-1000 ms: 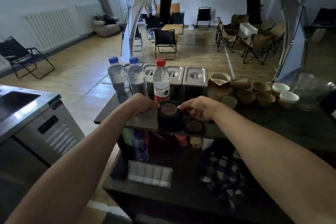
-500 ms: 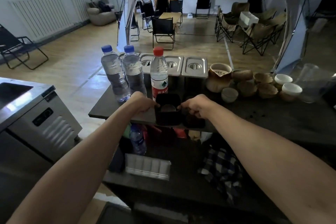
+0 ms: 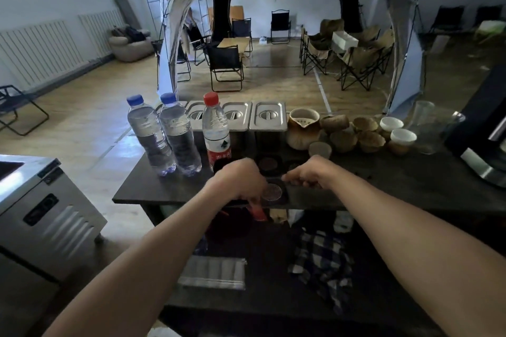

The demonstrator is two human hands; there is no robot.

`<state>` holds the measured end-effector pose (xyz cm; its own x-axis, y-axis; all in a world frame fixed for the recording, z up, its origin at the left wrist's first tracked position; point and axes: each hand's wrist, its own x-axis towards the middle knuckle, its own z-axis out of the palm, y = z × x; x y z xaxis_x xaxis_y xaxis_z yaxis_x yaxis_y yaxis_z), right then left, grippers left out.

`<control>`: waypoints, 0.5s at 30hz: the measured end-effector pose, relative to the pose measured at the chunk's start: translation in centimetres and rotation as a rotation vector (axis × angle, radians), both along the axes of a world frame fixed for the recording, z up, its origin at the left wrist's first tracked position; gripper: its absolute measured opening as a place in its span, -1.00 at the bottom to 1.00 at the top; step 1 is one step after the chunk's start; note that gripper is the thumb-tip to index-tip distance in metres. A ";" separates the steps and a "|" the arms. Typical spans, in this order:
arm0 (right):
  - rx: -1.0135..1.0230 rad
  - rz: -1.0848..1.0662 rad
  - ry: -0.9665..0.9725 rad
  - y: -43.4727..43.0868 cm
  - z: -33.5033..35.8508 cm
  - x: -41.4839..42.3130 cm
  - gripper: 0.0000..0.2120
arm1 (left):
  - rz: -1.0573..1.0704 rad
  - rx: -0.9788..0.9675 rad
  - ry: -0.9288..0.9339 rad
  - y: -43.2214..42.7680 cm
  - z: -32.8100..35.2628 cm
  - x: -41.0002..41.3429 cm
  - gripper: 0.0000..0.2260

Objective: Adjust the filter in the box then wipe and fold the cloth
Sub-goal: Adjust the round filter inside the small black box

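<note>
A low black box (image 3: 284,198) sits at the front edge of the dark table (image 3: 153,189). A round mesh filter (image 3: 271,191) lies flat inside it. Just behind, a second round disc (image 3: 268,163) rests in another dark recess. My left hand (image 3: 239,180) curls over the box's left side, its fingers reaching down past the front rim. My right hand (image 3: 309,172) pinches the box's right rim. A blue-and-white checked cloth (image 3: 320,257) lies crumpled on the lower shelf, below my right forearm.
Three water bottles (image 3: 178,137) stand left of the box. Steel lidded pans (image 3: 267,117), a ceramic pitcher (image 3: 302,128), brown cups (image 3: 369,141) and a glass jug (image 3: 432,128) line the back. A black machine (image 3: 484,131) is at right, a steel cabinet (image 3: 41,216) at left.
The filter, first seen at the top of the box, now lies low inside it. Both hands stayed on the box's sides, and the view shifted.
</note>
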<state>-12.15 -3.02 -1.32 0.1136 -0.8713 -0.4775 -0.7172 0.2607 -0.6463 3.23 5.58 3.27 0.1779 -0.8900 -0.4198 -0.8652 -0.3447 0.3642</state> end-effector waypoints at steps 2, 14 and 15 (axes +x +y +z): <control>0.002 -0.031 -0.042 0.2 -0.5 -0.1 -0.72 | 0.023 -0.073 -0.192 0.7 -1.8 -0.9 -0.86; 0.134 -0.034 -0.111 1.6 -1.1 0.4 -0.78 | 0.278 -0.187 -0.055 1.3 -6.6 -1.1 -0.79; 0.148 -0.038 -0.104 1.6 -1.0 0.2 -0.79 | 0.293 -0.209 -0.018 1.4 -6.7 -0.9 -0.76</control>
